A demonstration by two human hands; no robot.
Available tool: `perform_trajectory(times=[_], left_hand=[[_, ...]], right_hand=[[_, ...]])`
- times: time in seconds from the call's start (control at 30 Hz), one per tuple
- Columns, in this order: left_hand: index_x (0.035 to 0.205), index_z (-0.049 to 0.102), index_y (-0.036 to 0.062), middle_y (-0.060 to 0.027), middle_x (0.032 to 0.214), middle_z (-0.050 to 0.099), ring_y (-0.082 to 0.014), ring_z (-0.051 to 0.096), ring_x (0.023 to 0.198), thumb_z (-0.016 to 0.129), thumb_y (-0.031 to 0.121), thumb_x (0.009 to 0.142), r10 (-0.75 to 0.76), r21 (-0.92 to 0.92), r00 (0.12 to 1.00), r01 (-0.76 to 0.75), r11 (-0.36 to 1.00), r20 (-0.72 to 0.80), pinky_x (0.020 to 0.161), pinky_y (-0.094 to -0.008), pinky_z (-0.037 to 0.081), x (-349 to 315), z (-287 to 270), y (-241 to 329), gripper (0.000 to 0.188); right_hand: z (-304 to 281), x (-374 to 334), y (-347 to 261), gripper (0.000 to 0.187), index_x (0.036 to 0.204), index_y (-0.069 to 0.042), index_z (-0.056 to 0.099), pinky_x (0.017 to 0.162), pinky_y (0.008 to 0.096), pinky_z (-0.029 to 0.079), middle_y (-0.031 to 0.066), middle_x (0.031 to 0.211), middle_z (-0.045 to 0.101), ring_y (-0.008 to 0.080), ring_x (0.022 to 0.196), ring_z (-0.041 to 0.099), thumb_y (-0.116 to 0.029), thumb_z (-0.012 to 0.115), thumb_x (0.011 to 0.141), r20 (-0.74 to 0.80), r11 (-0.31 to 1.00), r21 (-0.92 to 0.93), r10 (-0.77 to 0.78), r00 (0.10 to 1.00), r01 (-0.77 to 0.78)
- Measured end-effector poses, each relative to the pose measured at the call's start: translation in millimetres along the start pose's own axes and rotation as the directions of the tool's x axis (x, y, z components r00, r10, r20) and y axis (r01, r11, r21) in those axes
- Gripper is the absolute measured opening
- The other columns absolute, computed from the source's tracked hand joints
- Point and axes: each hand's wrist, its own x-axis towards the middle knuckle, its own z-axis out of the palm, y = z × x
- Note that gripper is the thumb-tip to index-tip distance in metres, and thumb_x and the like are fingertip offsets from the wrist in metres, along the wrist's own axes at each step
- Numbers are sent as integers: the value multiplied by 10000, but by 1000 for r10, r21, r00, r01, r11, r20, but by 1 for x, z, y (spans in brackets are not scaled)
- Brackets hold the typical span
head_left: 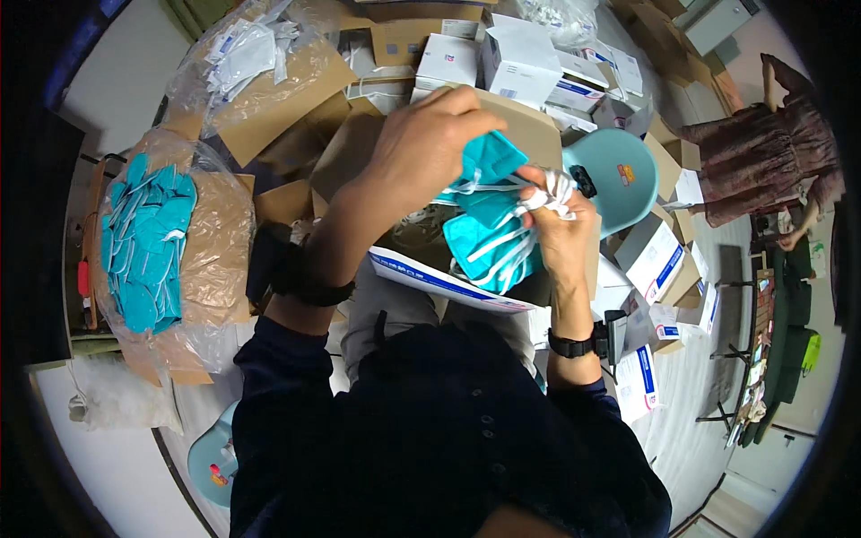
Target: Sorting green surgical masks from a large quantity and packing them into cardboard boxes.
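Note:
My left hand [420, 143] is closed at the upper edge of a teal face mask [493, 160], its fingertips partly hidden from view. Bunched white elastic straps [558, 195] are gripped in my right hand [567, 240], just to the right of that mask. More teal face masks [484, 244] hang from these straps, below and left of the right hand. Under them is an open white cardboard box [430, 282] with a blue stripe, in front of my lap. Most of its inside is hidden by the masks and my arms.
On the left, a plastic-lined carton [215, 247] bears a heap of teal masks [148, 247]. White boxes [520, 63] crowd the far side. A light blue stool [623, 175] stands right of my hands. Another person [762, 143] stands at the far right near a long table [758, 350].

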Motion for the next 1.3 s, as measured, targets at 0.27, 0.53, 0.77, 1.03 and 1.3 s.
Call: perform_trajectory(times=[0.27, 0.53, 0.77, 1.03, 1.3], left_hand=[[1079, 633, 37, -122, 1057, 630, -188, 633, 896, 706, 79, 839, -304, -305, 904, 211, 929, -301, 734, -314, 508, 1, 31, 2, 255], [912, 668, 19, -33, 814, 683, -80, 607, 790, 745, 96, 824, -465, -537, 885, 410, 738, 37, 640, -228, 442, -30, 59, -17, 140], [862, 713, 9, -1, 732, 527, -68, 508, 666, 784, 78, 765, -443, -482, 897, 386, 786, -5, 591, -235, 422, -31, 55, -4, 139], [858, 655, 1, -27, 724, 503, -115, 516, 685, 735, 110, 813, -295, -340, 939, 339, 877, 174, 616, -273, 425, -38, 60, 3, 142], [950, 606, 21, -63, 859, 605, -184, 568, 842, 507, 184, 977, -340, -530, 938, 322, 785, 67, 812, -328, 442, -50, -33, -19, 192]], right_hand=[[-6, -1, 9, 259, 649, -83, 602, 455, 213, 294, -41, 558, 532, 32, 483, 438, -137, 708, 880, -235, 992, -122, -50, 971, 22], [-8, 3, 12, 228, 700, -102, 597, 457, 218, 247, -41, 551, 499, 38, 468, 388, -165, 679, 903, -256, 981, 194, 69, 964, -19], [-9, 6, 13, 232, 706, -112, 590, 459, 223, 254, -36, 552, 491, 46, 478, 398, -194, 693, 897, -290, 958, 272, 168, 942, -87], [-1, 5, 11, 180, 748, -97, 594, 459, 212, 267, -28, 582, 517, 46, 480, 411, -147, 698, 885, -251, 936, 336, 196, 948, -105], [-6, 7, 10, 187, 735, -86, 580, 446, 213, 288, -21, 596, 532, 52, 479, 428, -120, 688, 884, -330, 948, 293, 223, 917, -125]])
